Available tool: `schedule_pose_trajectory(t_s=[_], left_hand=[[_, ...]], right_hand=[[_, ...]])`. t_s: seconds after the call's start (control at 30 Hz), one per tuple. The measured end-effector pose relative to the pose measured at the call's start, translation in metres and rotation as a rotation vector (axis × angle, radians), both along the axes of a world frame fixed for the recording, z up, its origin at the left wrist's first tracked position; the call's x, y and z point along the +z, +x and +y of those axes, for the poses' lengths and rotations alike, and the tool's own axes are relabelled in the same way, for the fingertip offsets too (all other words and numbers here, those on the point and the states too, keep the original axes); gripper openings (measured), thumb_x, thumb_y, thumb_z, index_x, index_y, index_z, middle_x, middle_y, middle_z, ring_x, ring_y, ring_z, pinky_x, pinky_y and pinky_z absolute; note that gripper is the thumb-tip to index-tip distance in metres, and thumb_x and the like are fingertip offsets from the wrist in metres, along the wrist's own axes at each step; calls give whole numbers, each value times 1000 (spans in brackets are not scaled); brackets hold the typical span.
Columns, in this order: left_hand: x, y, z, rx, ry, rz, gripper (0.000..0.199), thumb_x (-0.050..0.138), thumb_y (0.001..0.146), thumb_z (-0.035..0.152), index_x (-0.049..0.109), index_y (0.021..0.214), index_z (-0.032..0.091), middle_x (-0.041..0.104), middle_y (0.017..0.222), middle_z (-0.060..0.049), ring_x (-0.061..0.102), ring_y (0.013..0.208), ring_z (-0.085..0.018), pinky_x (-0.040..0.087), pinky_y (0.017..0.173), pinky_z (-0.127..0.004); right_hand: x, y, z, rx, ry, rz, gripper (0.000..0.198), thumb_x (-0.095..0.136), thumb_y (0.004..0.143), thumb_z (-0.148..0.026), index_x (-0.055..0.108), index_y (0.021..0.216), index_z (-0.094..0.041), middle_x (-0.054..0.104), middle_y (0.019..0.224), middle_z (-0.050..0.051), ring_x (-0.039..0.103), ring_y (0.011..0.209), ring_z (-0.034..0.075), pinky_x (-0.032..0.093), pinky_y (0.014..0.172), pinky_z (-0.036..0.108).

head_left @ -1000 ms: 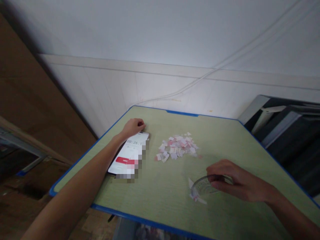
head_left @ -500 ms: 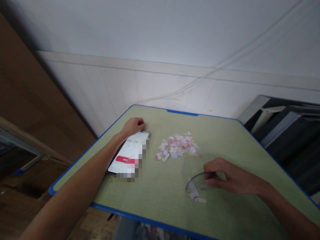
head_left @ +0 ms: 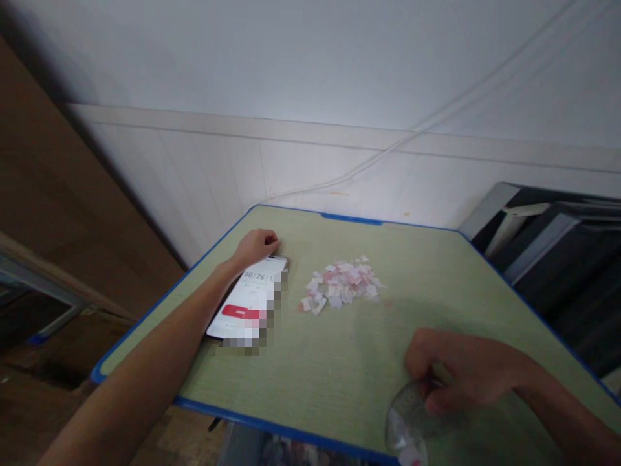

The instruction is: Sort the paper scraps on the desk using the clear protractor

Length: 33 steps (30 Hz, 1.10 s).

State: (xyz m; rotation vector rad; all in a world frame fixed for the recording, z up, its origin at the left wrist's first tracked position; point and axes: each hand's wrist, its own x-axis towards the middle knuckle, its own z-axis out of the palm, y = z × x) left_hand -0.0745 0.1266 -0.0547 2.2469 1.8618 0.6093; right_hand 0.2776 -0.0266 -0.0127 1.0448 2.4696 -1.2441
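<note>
Right hand (head_left: 468, 369) pinches clear protractor (head_left: 405, 411), pointed at near counter edge (head_left: 272, 426), paper pile (head_left: 344, 281) forward-left. Left hand (head_left: 255, 246) curled by smartphone (head_left: 252, 291); can't tell if holding anything

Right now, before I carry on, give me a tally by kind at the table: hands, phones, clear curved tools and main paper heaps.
Hands: 2 (left hand, right hand)
Phone: 1
Clear curved tool: 1
Main paper heap: 1
Total: 5, with the heap as one; its scraps overlap too much to count.
</note>
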Motion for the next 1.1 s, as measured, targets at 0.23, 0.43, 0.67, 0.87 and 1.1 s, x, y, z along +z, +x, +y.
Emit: schedule_pose_trajectory(t_s=[0.23, 0.43, 0.67, 0.87, 1.1], left_hand=[[1, 1, -1, 14, -2, -10, 27, 45, 73, 37, 62, 68, 16, 59, 62, -3, 49, 57, -14, 31, 54, -26], [2, 2, -2, 1, 4, -14, 28, 45, 73, 36, 62, 68, 16, 60, 61, -3, 49, 57, -14, 31, 54, -26], [2, 2, -2, 0, 11, -12, 28, 44, 73, 36, 64, 69, 16, 63, 63, -4, 52, 59, -15, 34, 55, -26], [2, 2, -1, -2, 7, -1, 30, 44, 73, 36, 65, 71, 15, 63, 65, -5, 53, 60, -16, 34, 56, -26], [0, 1, 0, -5, 11, -2, 27, 44, 73, 35, 64, 70, 16, 62, 63, -4, 52, 59, -15, 33, 54, -26]], right_hand=[[-8, 6, 2, 139, -46, -31, 15, 67, 60, -28, 64, 59, -13, 51, 51, -3, 46, 49, 9, 29, 43, 19], [-6, 9, -1, 136, -55, 37, 18, 69, 62, -32, 64, 62, -14, 56, 56, -2, 50, 52, 10, 34, 47, 20], [8, 8, 2, 38, -2, 88, 25, 64, 70, -41, 65, 62, -17, 60, 61, 1, 56, 64, 16, 42, 62, 27], [17, 4, 11, -83, 172, 87, 33, 56, 78, -46, 63, 65, -16, 60, 67, 3, 55, 71, 19, 41, 71, 33], [7, 12, 27, -289, 240, 57, 45, 47, 78, -57, 57, 61, -16, 54, 60, 3, 52, 62, 19, 41, 60, 30]])
